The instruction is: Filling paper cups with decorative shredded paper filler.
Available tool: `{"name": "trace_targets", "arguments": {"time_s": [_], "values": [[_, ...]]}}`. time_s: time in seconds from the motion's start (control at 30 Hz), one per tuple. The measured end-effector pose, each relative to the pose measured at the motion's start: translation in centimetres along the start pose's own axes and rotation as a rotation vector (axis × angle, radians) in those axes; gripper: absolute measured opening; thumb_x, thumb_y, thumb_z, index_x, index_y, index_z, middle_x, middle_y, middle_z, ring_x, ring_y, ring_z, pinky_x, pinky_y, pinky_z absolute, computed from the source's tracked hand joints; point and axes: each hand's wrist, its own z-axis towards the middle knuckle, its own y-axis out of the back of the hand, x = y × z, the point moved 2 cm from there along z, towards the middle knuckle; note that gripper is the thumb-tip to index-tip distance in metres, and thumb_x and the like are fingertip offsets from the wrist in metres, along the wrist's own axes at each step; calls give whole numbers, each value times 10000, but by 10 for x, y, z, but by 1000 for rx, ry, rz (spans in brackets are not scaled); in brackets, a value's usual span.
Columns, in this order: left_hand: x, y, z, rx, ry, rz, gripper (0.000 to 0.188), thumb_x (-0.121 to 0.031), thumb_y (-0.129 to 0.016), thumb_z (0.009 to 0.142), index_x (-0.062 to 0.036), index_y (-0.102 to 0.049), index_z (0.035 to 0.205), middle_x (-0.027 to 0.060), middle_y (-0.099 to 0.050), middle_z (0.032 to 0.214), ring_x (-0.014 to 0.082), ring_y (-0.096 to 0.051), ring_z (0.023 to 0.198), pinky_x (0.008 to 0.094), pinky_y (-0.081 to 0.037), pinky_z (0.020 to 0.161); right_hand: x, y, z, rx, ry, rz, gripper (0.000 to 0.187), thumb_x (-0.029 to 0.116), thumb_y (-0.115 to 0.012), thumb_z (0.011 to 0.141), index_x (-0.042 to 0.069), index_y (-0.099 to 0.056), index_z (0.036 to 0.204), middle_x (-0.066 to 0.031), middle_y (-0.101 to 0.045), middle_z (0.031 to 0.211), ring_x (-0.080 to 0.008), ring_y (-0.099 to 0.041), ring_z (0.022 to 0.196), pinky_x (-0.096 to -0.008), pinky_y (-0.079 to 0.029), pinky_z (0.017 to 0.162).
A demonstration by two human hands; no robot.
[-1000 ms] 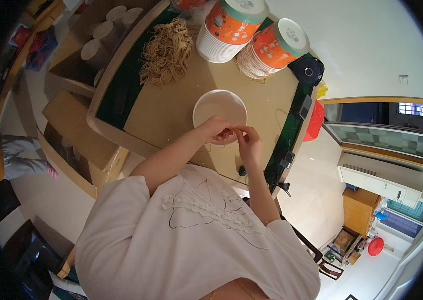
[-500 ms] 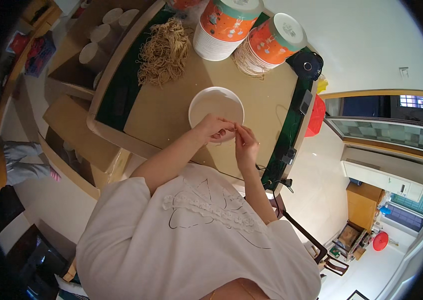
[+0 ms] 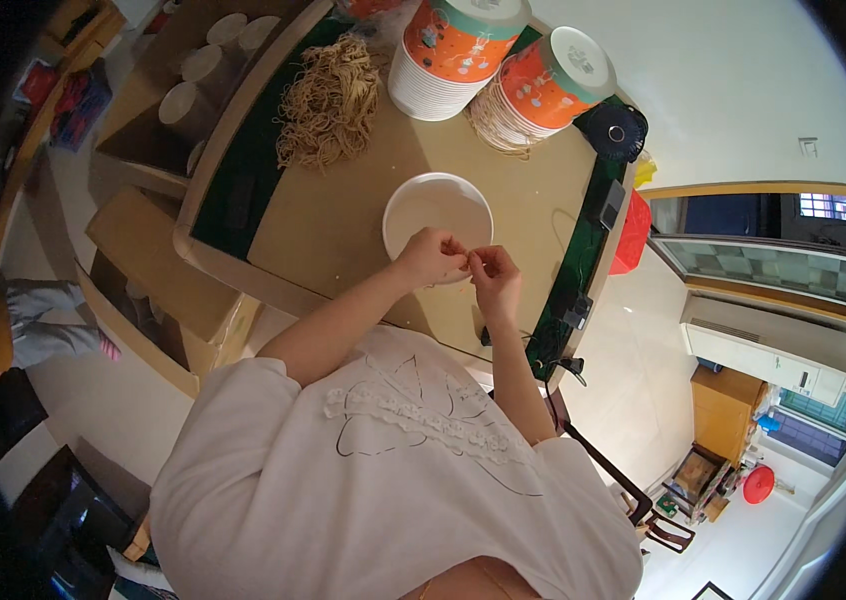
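Over the near rim of a white round paper tub, my two hands meet fingertip to fingertip. My left hand is pinched closed, its thumb and finger touching those of the other hand. Closed in a pinch too, my right hand sits just right of the rim. Whatever lies between the fingertips is too small to make out. Beyond the tub, a tangled heap of tan cords rests at the left. A tall stack of orange and white tubs stands upside down, and a second stack has cord loops around its lower part.
The tan board lies on a green-edged table. A black fan and a dark box-shaped device sit along the right edge. Cardboard boxes with white tubs stand left. Another person's grey-clad leg shows at far left.
The white tub has shifted slightly right. My hands have moved a little to the right with it, fingertips still together, and the right hand's fingers are more curled.
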Motion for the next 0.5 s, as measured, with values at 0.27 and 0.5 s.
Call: {"name": "trace_targets", "arguments": {"time_s": [0.27, 0.5], "values": [[7, -4, 5, 59, 126, -247, 209, -120, -618, 802, 21, -617, 955, 119, -662, 760, 156, -642, 661, 275, -512, 610, 1, 1, -1, -1, -11, -28, 81, 78, -627, 836, 9, -602, 870, -38, -640, 707, -69, -540, 554, -221, -436, 488], [-2, -4, 4, -104, -85, 158, 112, -82, -577, 839, 1, -588, 914, 105, -661, 763, 168, -658, 719, 291, -507, 675, 2, 1, -1, 8, 29, -18, 105, 70, -650, 818, 5, -596, 880, -42, -641, 710, -61, -487, 521, -218, -405, 475]]}}
